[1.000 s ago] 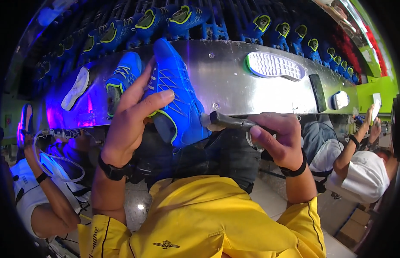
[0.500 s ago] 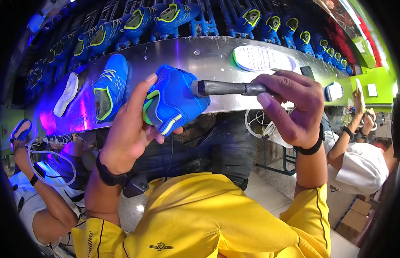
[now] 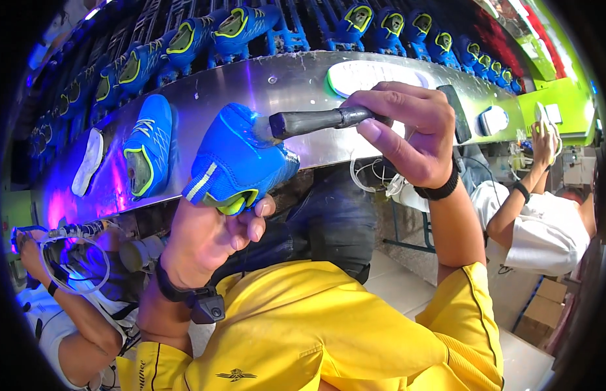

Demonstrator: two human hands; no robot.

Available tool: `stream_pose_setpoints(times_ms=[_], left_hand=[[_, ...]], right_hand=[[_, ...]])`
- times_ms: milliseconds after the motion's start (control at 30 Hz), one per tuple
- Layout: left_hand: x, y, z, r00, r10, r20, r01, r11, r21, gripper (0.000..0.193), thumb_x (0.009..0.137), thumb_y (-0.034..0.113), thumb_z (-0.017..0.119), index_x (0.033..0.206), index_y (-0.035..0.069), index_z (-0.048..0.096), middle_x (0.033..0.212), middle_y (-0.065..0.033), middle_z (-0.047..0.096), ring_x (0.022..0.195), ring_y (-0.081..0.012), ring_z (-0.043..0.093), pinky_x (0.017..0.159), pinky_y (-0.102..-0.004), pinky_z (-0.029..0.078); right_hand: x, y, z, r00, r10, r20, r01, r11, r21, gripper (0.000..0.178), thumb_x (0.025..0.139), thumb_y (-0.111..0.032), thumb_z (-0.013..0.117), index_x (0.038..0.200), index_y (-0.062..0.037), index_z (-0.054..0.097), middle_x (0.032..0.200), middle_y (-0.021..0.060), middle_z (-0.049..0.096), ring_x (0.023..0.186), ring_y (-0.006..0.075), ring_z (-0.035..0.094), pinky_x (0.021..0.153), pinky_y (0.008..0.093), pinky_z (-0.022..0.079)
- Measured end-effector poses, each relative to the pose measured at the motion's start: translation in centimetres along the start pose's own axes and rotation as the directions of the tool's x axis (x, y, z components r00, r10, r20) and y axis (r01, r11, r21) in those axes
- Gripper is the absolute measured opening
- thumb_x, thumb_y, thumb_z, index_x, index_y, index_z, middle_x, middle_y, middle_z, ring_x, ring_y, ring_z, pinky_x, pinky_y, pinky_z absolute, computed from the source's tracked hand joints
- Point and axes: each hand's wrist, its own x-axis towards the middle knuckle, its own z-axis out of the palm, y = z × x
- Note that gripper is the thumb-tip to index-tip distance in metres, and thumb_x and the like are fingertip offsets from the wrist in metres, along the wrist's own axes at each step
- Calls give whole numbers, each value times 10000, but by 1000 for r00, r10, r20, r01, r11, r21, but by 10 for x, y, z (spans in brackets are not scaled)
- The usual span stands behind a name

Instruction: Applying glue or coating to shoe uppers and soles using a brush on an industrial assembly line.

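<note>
My left hand (image 3: 215,236) holds up a blue shoe upper (image 3: 241,156) with a lime-green collar lining, its heel strip toward the lower left. Part of that hand is hidden behind the shoe. In my right hand (image 3: 410,127) is a brush (image 3: 313,122) with a thick dark handle, pinched between thumb and fingers. Its bristles touch the blue side of the upper. Left of the held shoe, a second blue shoe (image 3: 150,143) lies on the metal bench (image 3: 218,85). Beside it rests a white sole (image 3: 88,161).
Beyond the bench runs a rack (image 3: 287,39) carrying several blue shoes. A white sole with a green end (image 3: 375,77) and a dark flat block (image 3: 454,114) lie on the bench's far right. Co-workers sit on both sides; cardboard boxes (image 3: 544,303) stand lower right.
My left hand has turned the shoe upper so its collar faces down toward me. The brush has moved left and slightly up along with it. My view has shifted a little.
</note>
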Motion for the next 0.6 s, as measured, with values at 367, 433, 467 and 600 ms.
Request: stream_pose_setpoints(times_ms=[367,433,467,600], left_hand=[[4,-15,-1,993,-95,74,105,984,-142,517,1083,483,490,1269,12,596,1009,-198,637,740,-323,745,460,-312,559],[4,-15,0,994,-89,64,94,991,-94,513,1082,484,495,1260,13,597,993,-190,638,728,-306,743,457,-307,554],[5,-15,1,995,-79,57,82,995,-49,509,1081,484,499,1251,15,597,978,-181,639,716,-289,741,454,-302,549],[5,-16,8,998,-48,31,49,999,-16,500,1082,477,502,1247,16,602,949,-167,641,682,-260,728,448,-282,532]], right_hand=[[-37,13,14,995,95,-29,-91,988,125,260,908,-126,757,1084,64,776,735,115,685,605,165,628,579,293,477],[-44,19,18,992,125,-31,-120,983,142,254,918,-125,751,1081,68,774,728,113,682,607,167,633,576,297,478],[-48,21,19,992,126,-33,-120,983,141,254,918,-125,751,1081,68,774,728,113,682,607,167,633,576,297,478],[-61,25,19,984,177,-31,-173,978,114,258,915,-128,759,1070,78,770,749,125,691,612,173,632,582,301,478]])
